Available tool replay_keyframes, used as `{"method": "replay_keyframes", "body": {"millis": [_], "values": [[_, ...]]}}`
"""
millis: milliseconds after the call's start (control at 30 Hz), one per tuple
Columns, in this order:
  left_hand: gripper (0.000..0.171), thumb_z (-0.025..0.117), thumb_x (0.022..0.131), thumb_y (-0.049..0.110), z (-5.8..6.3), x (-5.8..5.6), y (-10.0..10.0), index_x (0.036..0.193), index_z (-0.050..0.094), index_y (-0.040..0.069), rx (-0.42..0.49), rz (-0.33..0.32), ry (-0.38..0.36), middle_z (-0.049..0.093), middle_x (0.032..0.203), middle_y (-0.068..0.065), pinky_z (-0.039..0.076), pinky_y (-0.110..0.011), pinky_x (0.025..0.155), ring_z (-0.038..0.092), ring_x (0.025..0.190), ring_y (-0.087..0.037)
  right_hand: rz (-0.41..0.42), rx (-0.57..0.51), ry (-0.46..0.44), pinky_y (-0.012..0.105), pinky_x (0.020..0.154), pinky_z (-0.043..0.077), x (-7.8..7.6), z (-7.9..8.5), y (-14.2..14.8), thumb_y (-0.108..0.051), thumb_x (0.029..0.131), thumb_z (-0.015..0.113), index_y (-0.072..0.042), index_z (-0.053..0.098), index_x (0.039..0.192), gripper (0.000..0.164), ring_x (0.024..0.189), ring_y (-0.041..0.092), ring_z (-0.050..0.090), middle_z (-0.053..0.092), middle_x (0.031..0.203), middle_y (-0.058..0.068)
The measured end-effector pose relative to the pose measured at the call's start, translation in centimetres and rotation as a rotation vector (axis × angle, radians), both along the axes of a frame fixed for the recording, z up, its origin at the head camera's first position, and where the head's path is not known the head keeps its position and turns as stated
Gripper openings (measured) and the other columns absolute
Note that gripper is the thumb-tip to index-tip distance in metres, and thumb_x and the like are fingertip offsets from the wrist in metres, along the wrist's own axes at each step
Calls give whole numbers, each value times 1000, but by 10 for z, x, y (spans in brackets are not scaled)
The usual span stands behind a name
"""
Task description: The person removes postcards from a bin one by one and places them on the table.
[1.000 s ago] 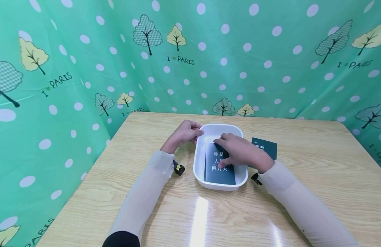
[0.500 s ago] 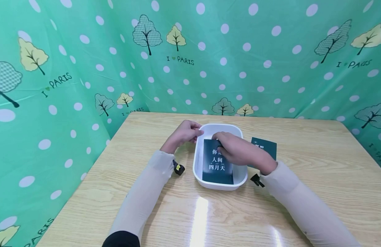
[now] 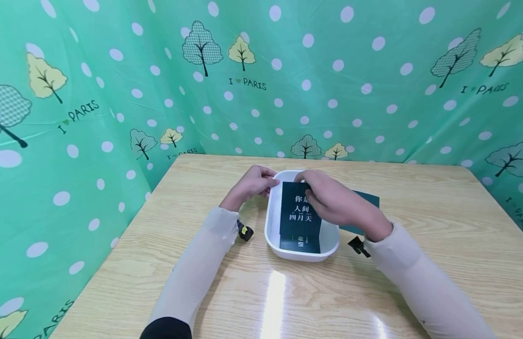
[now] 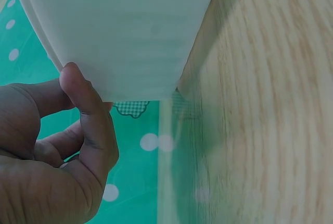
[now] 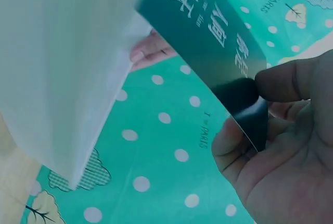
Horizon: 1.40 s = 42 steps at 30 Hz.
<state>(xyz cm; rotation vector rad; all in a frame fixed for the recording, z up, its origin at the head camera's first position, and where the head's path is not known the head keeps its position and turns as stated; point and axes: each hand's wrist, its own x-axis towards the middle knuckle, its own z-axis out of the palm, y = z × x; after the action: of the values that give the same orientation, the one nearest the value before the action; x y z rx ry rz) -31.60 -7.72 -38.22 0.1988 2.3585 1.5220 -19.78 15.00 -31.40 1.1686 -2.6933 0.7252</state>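
My left hand (image 3: 256, 181) grips the left rim of a white plastic tub (image 3: 301, 257), its thumb on the rim at the far left corner. In the left wrist view the tub's outer wall (image 4: 130, 31) stands beside that hand (image 4: 62, 151). My right hand (image 3: 331, 197) pinches a dark green card (image 3: 297, 221) with white Chinese characters by its upper right corner, tilted above the tub's floor. The right wrist view shows this card (image 5: 203, 36) between the right hand's (image 5: 281, 140) thumb and fingers. Another dark printed surface (image 3: 293, 242) shows under it in the tub.
A second dark green card (image 3: 367, 199) lies on the wooden table (image 3: 435, 212) right of the tub, partly behind the right hand. Small black wrist straps hang by both sleeves. A green dotted curtain (image 3: 261, 108) borders the table's back.
The right hand has gone from lying over the card to pinching its corner. The card has risen and moved away from the tub's near end, uncovering a dark printed surface below.
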Motion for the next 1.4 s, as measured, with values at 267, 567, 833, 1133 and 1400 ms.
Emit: {"method": "replay_keyframes", "body": {"millis": [267,567,833,1133,1400], "values": [[23,68,92,13,-2,-1,1,114,64,4,-3,7,7,62,92,-12,58,-34,62,59,64,-18,-55,-103,141,33,78,51,7,18,12,1,99,43,1,46,124,25,95,19,51,52,112,10],[28,67,93,12,-1,-1,1,118,63,1,10,-9,-1,63,92,-12,57,-34,61,59,63,-17,-127,-196,261,34,75,44,4,34,40,6,96,42,6,47,123,27,89,23,46,52,104,12],[24,68,92,11,-2,0,1,114,64,3,24,-1,3,64,92,-13,58,-37,65,61,64,-18,-218,-235,248,38,74,43,0,42,61,7,96,37,9,45,123,28,89,27,47,51,103,17],[24,68,92,11,-2,0,0,114,64,3,22,-3,0,64,91,-13,58,-36,64,61,64,-18,-368,-279,203,42,71,45,-12,41,89,1,99,33,6,44,124,28,89,32,48,49,107,21],[24,68,92,12,-1,1,1,114,64,4,10,1,0,64,91,-13,58,-35,63,61,65,-18,-528,-301,24,47,68,43,-28,29,119,-7,100,26,4,40,126,31,89,38,49,48,110,26]]}}
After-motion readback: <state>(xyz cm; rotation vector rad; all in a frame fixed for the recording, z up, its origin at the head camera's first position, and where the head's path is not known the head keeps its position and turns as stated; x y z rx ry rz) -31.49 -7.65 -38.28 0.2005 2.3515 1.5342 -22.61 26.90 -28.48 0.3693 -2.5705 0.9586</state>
